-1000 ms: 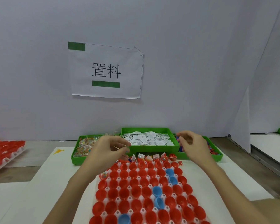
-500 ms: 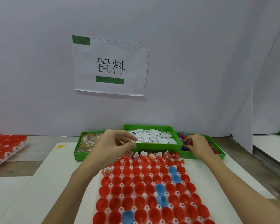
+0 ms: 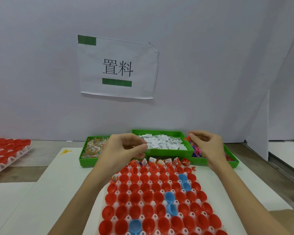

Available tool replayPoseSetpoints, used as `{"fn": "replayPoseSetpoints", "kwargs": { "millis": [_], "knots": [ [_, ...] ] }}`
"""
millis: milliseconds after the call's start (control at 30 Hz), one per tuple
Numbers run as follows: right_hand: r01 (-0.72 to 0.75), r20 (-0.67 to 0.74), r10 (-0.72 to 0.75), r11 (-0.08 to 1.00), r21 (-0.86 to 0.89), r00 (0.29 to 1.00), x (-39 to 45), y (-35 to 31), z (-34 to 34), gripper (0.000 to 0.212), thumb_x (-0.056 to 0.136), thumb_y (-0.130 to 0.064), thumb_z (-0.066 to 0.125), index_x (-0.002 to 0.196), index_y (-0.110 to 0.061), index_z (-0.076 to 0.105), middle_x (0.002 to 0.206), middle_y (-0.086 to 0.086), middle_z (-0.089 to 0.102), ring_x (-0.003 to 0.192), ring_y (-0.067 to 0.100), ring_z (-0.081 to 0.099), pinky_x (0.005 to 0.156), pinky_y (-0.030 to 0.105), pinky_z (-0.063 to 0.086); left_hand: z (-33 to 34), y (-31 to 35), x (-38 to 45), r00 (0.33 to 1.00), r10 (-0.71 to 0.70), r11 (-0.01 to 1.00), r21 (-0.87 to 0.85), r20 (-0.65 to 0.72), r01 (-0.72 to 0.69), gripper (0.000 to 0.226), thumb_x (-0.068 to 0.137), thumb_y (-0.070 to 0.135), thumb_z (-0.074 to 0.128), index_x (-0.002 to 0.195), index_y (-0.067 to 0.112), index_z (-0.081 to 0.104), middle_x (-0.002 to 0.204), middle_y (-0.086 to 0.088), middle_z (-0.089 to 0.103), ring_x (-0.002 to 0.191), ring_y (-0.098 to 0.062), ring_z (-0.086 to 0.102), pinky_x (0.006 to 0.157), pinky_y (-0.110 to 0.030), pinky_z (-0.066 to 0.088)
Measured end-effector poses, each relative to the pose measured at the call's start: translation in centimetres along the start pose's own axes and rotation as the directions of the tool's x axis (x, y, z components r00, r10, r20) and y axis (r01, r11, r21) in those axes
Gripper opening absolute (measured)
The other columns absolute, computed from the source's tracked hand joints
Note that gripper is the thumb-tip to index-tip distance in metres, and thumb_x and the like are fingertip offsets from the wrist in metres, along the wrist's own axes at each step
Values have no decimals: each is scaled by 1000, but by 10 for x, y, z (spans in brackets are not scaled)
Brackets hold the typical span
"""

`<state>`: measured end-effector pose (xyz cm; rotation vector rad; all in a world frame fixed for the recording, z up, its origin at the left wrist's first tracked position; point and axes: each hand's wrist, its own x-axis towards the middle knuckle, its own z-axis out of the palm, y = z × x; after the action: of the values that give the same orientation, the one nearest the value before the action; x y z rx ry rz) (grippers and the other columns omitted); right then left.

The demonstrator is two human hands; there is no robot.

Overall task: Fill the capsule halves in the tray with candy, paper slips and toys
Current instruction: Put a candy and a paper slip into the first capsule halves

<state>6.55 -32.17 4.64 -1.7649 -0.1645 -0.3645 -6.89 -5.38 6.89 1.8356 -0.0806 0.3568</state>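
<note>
- My left hand [image 3: 126, 148] hovers over the far end of the capsule tray [image 3: 153, 199], thumb and fingertips pinched on something small; it is too blurred to name.
- My right hand [image 3: 206, 146] is raised over the toy bin [image 3: 231, 162], fingers curled round a small orange-red piece at the fingertips, probably a toy.
- Three green bins stand just beyond the tray, so that each filling is within reach: the candy bin [image 3: 85, 156] at left, the paper-slip bin [image 3: 165, 143] in the middle, the toy bin at right.
- The capsule tray lies lengthwise on the white counter [image 3: 46, 192] between my forearms. Most halves are red capsule halves [image 3: 134, 197]; a few are blue capsule halves [image 3: 170, 198].
- Only the farthest row [image 3: 159, 161] shows fillings, with slips and candy standing up from the cups. The rows nearer to me look empty, so I judge the task barely begun.
- A second tray of red halves [image 3: 5, 153] waits at far left, well apart.
- A printed wall sign [image 3: 117, 67] hangs above the bins.
</note>
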Motion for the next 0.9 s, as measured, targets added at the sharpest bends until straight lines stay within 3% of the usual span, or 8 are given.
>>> {"fn": "replayPoseSetpoints", "kwargs": {
  "millis": [100, 267, 367, 467, 633, 733, 800, 900],
  "knots": [
    [-43, 201, 0, 976, 213, 980, -27, -32, 11, 20, 82, -19, 80, 101, -14, 79, 90, 3, 80, 87, 17, 77, 70, 17, 59, 5, 5, -3, 999, -6, 996, -89, 32, 9, 6, 89, 19, 78, 95, 19, 79, 89, 2, 80, 78, -19, 78, 77, -19, 60],
    [23, 433, -74, 992, 123, 898, -56, -64, 25, 15, 79, -37, 81, 93, -33, 81, 94, -6, 80, 90, 7, 76, 73, 11, 55, 16, 12, -6, 998, 31, 996, -87, 61, -25, 6, 85, 30, 82, 91, 29, 82, 92, 7, 80, 85, -9, 77, 77, -11, 55],
    [75, 462, -101, 994, 75, 881, -65, -72, 29, 9, 82, -35, 81, 91, -35, 80, 93, -11, 79, 91, 3, 74, 73, 10, 55, 19, 13, -6, 996, 75, 993, -92, 57, -69, 9, 82, 28, 84, 91, 28, 84, 105, 14, 78, 98, -2, 73, 85, -15, 56],
    [86, 418, -98, 995, 48, 903, -69, -75, 33, 6, 83, -35, 81, 89, -34, 81, 90, -11, 78, 88, 3, 74, 71, 12, 57, 18, 15, -7, 994, 84, 990, -116, 67, -76, 11, 81, 24, 85, 92, 27, 84, 96, 10, 80, 92, -7, 76, 85, -19, 59],
    [-38, 484, -82, 972, 233, 871, -63, -78, 41, 18, 97, -26, 67, 110, -21, 77, 96, 2, 80, 89, 19, 77, 73, 20, 60, 12, 13, -3, 986, 150, 989, 28, -79, -148, 11, 80, 26, 86, 89, 29, 83, 83, 13, 79, 82, -3, 76, 76, -15, 58],
    [178, 383, -130, 980, -93, 914, -38, -60, 54, 18, 99, -20, 65, 114, -23, 75, 92, -3, 78, 84, 12, 75, 73, 20, 59, 3, 10, 0, 987, 64, 996, -53, -145, -72, 8, 81, 22, 86, 87, 26, 83, 81, 8, 79, 79, -5, 76, 67, -9, 54],
    [343, 434, -153, 849, -402, 888, -23, -41, 63, 23, 98, -22, 67, 120, -25, 73, 103, -8, 75, 87, 5, 68, 81, 17, 53, -2, 8, 1, 987, 3, 991, -128, -162, -24, 7, 81, 21, 86, 87, 23, 83, 81, 4, 80, 79, -7, 77, 65, -8, 52],
    [432, 550, -85, 723, -540, 831, -10, -17, 72, 27, 97, -24, 68, 124, -21, 72, 114, -3, 71, 92, 3, 60, 85, 17, 45, -5, 4, 1, 985, -48, 984, -177, -164, 18, 8, 81, 19, 85, 89, 19, 83, 84, 2, 80, 80, -9, 76, 64, -7, 51]
  ]
}}
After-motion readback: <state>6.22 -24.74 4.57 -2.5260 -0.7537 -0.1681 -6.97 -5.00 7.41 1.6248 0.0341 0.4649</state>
